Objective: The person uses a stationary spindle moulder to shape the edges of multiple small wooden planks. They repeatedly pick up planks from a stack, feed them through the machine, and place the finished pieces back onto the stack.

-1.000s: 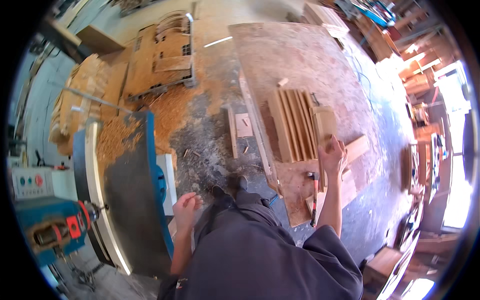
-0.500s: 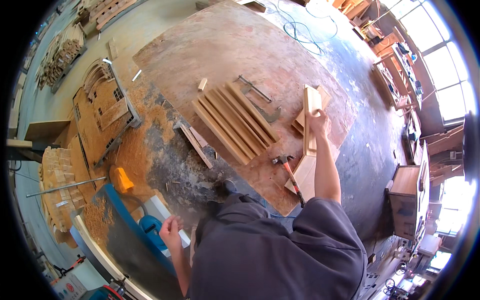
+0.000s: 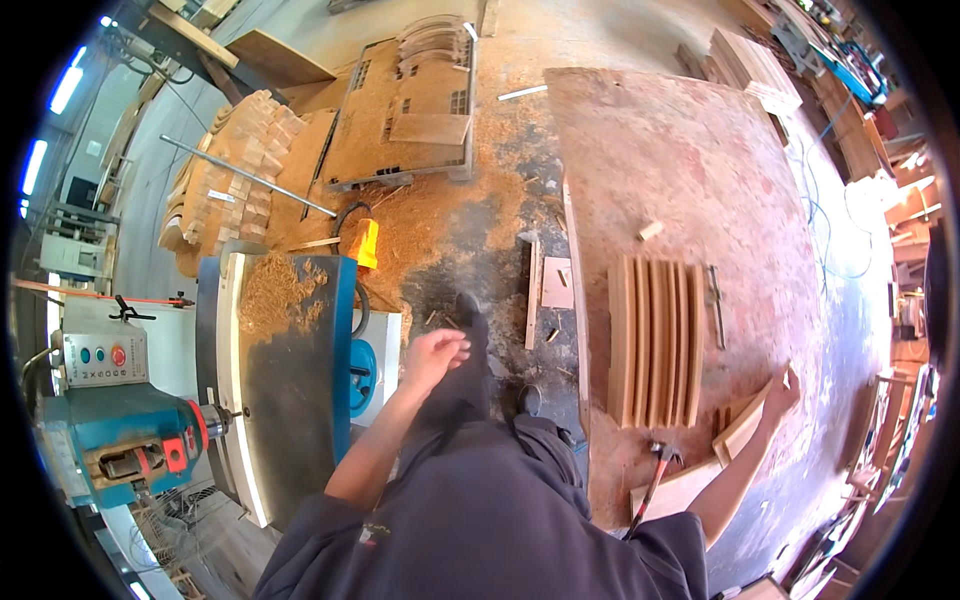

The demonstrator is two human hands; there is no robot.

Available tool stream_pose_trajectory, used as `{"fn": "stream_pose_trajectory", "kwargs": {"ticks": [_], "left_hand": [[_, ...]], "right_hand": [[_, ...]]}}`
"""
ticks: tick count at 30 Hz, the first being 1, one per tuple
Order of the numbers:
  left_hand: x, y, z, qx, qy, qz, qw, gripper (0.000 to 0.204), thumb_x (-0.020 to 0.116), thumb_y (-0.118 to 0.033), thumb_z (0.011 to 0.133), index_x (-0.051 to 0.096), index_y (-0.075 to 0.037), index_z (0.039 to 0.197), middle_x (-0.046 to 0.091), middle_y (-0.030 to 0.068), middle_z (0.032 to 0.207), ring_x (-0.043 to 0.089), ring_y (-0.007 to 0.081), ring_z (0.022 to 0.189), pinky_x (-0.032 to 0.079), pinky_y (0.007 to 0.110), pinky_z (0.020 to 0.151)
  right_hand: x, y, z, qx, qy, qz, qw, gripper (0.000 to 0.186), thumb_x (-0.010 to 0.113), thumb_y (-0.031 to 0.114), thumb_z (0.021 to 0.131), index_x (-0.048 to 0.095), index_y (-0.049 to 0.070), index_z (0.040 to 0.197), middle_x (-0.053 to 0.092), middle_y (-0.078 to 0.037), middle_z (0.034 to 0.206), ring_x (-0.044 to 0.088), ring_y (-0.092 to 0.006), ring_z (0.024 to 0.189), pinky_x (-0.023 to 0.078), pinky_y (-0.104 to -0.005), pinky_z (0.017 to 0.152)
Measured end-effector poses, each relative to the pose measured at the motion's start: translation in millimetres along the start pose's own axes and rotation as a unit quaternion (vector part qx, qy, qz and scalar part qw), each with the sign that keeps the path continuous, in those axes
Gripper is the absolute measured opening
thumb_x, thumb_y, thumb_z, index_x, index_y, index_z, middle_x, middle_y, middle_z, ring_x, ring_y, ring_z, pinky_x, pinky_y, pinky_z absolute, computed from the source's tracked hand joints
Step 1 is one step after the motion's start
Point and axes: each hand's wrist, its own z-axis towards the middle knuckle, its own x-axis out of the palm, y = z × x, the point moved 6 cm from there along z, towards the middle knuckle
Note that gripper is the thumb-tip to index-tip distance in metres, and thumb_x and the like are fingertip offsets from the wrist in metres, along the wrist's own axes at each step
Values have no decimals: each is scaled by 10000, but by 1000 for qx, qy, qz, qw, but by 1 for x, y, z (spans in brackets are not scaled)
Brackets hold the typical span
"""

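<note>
My left hand (image 3: 435,355) hangs over my legs, left of the worn board table (image 3: 680,160), fingers curled together; what they hold, if anything, is unclear. My right hand (image 3: 780,395) is at the upper end of an angled wooden piece (image 3: 738,430), fingers closed; its grip is too small to make out. To its left lies a ribbed bundle of wooden strips (image 3: 655,340), with a metal clamp (image 3: 718,300) beside it and a small wood block (image 3: 651,229) beyond. A hammer (image 3: 657,478) and a pale board (image 3: 682,488) lie lower down.
At left stand a teal drilling machine (image 3: 115,440) and a dark machine bed (image 3: 290,400) with shavings. Ahead are stacked cut wood (image 3: 245,170) and a pallet-like board (image 3: 400,145). Offcuts (image 3: 558,285) lie on the floor near my shoes; cables (image 3: 830,240) run at right.
The view has swung, bringing the left machine fully into sight. My left hand has risen forward over my legs. My right hand has shifted rightward from its earlier grip on the board.
</note>
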Motion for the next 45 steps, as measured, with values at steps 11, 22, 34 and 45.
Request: {"fn": "stream_pose_trajectory", "kwargs": {"ticks": [11,22,34,45], "left_hand": [[26,-67,360,-46,-3,38,998,208,681,-87,1005,766,-43,1190,813,96,1033,788,194,825,612,321,705],[-102,-132,554,-16,-64,120,991,215,717,-220,892,850,-139,1040,813,149,1040,777,352,1014,603,450,918],[-271,-213,694,-47,-190,360,912,234,675,-232,854,866,-154,966,813,168,1050,782,354,1003,624,451,881],[-229,-412,929,-117,-163,436,877,229,700,-211,816,876,-148,950,820,159,985,792,342,920,636,415,854]], "right_hand": [[102,646,-324,-11,785,508,355,513,560,404,1144,694,-60,1319,761,-165,1243,742,-251,1133,579,-382,1030],[357,813,-139,-155,431,355,815,309,770,236,959,779,16,1176,804,-141,1017,778,-229,924,610,-364,843],[513,888,162,-93,334,343,873,208,732,160,965,784,-13,1069,778,-109,823,749,-176,763,593,-338,720],[615,1113,354,-181,319,309,878,188,737,144,965,790,-17,1047,789,-111,793,774,-178,752,610,-339,729]]}}
